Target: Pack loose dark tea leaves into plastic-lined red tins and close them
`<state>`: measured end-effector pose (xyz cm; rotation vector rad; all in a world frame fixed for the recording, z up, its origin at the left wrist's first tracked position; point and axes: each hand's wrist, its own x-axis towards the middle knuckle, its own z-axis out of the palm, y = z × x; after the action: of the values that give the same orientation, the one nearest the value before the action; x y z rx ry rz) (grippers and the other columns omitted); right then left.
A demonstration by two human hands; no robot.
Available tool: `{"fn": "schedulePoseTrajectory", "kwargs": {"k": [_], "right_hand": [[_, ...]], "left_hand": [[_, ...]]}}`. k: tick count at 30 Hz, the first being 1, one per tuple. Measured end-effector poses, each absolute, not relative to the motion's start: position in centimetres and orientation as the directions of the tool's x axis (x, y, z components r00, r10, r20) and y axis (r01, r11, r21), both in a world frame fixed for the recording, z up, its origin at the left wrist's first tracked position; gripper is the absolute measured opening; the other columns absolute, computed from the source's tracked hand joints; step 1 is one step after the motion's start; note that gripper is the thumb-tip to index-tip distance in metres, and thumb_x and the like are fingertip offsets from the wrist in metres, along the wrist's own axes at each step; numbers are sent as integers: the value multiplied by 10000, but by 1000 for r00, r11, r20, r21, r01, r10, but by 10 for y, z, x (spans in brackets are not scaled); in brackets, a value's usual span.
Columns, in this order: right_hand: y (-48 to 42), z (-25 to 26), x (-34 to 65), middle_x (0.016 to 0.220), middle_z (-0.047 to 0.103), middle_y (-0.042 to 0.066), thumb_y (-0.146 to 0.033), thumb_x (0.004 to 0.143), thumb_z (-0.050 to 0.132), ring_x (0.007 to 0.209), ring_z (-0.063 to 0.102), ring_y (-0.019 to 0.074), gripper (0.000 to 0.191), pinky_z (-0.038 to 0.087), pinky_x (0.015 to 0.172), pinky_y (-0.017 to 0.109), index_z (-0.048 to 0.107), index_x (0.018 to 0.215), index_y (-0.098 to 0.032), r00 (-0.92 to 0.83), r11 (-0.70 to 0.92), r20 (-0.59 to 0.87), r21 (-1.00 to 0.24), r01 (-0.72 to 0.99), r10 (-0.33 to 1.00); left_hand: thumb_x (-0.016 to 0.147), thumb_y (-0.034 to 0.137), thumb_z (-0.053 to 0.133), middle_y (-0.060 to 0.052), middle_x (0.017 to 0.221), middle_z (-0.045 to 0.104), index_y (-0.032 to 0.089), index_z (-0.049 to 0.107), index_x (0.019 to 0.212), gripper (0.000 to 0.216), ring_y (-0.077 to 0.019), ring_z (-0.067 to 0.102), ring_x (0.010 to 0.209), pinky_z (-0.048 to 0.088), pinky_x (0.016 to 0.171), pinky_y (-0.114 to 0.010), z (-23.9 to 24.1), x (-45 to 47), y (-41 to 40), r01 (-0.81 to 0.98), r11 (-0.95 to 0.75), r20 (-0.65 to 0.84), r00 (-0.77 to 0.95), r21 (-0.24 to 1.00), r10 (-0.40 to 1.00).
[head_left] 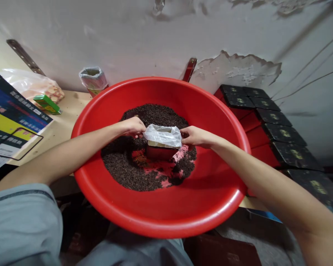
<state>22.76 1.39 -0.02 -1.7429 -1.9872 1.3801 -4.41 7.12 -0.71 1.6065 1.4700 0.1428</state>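
Observation:
A small box (161, 152) with dark red sides stands inside a big red plastic basin (161, 214). A clear plastic bag (163, 135) lines the box, and its top is folded out over the rim. My left hand (135, 128) pinches the bag's left edge, fingers closed. On the opposite side, my right hand (195, 136) has its fingers closed on the bag's right edge. Dark, dry loose bits that look like tea leaves (133, 173) lie around the box. What is inside the bag is hard to make out.
Several black-lidded red boxes (285, 135) line the right side. At the left are a bag-lined container (93, 79), a green box (47, 104), a filled plastic bag (30, 87) and a printed carton (8, 114). The peeling wall (155, 48) rises behind the basin.

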Motion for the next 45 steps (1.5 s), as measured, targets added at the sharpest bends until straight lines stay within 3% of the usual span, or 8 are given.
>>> {"fn": "schedulePoseTrajectory", "kwargs": {"k": [6, 9, 12, 21, 31, 35, 41, 45], "right_hand": [[2, -5, 222, 951, 743, 83, -142, 820, 657, 826, 687, 216, 218, 558, 740, 299, 764, 1010, -149, -349, 225, -244, -420, 879, 905], [-12, -2, 227, 1152, 717, 152, -181, 867, 656, 958, 683, 253, 210, 538, 835, 333, 782, 1027, -131, -344, 330, -21, -231, 915, 939], [-29, 2, 233, 1296, 676, 146, -187, 912, 599, 1016, 678, 261, 303, 527, 830, 337, 756, 1170, -161, -384, 379, 15, -197, 904, 923], [-41, -11, 233, 1061, 718, 107, -353, 884, 774, 905, 660, 233, 222, 470, 755, 307, 731, 1004, -171, -371, 338, -36, -340, 878, 928], [-47, -6, 220, 991, 769, 157, -128, 1006, 475, 816, 709, 233, 319, 408, 653, 320, 790, 1021, -173, -579, 628, -262, 172, 759, 772], [-30, -11, 230, 933, 797, 132, -146, 919, 639, 902, 758, 284, 214, 521, 755, 339, 824, 1000, -220, -426, 453, -310, 17, 891, 850], [5, 0, 224, 1074, 800, 85, -305, 967, 679, 862, 758, 230, 216, 637, 742, 351, 768, 1151, -234, -164, -152, -339, -735, 661, 926], [18, -2, 204, 962, 772, 79, -177, 849, 784, 778, 720, 192, 184, 660, 726, 356, 726, 1022, -199, -76, -313, -412, -789, 528, 908]], "left_hand": [[844, 77, 604, -119, 1000, 769, 125, 667, 1205, 369, -259, 755, 808, 595, 731, -334, -1, -48, 36, 887, -290, -279, 399, 360, 874], [961, 184, 530, -186, 1199, 729, 123, 653, 1255, 325, -347, 725, 1113, 580, 928, -435, 14, -58, 20, 850, -522, -30, 524, 65, 851], [933, 260, 561, -152, 1285, 713, 165, 653, 1256, 350, -348, 671, 1237, 549, 1018, -443, 22, -70, 11, 776, -626, -15, 628, 71, 778], [820, 437, 788, -46, 984, 757, 174, 657, 1061, 380, -210, 713, 895, 551, 857, -312, 1, -78, 11, 698, -546, -12, 621, 463, 784], [938, 120, 518, -92, 939, 756, 206, 742, 920, 241, -176, 663, 636, 477, 587, -275, -23, -81, 3, 424, -897, -134, 889, -121, 438], [857, 184, 676, -54, 938, 788, 234, 758, 974, 151, -216, 744, 854, 547, 732, -266, -24, -87, 13, 633, -769, -290, 754, 87, 589], [936, 310, 574, -145, 1139, 789, 184, 683, 1187, 301, -222, 783, 898, 615, 710, -307, -1, -75, 55, 707, 9, -402, 391, 708, 828], [804, 301, 723, -80, 877, 773, 203, 711, 939, 167, -219, 758, 830, 630, 737, -345, 6, -55, 71, 650, 138, -488, 397, 748, 777]]}}
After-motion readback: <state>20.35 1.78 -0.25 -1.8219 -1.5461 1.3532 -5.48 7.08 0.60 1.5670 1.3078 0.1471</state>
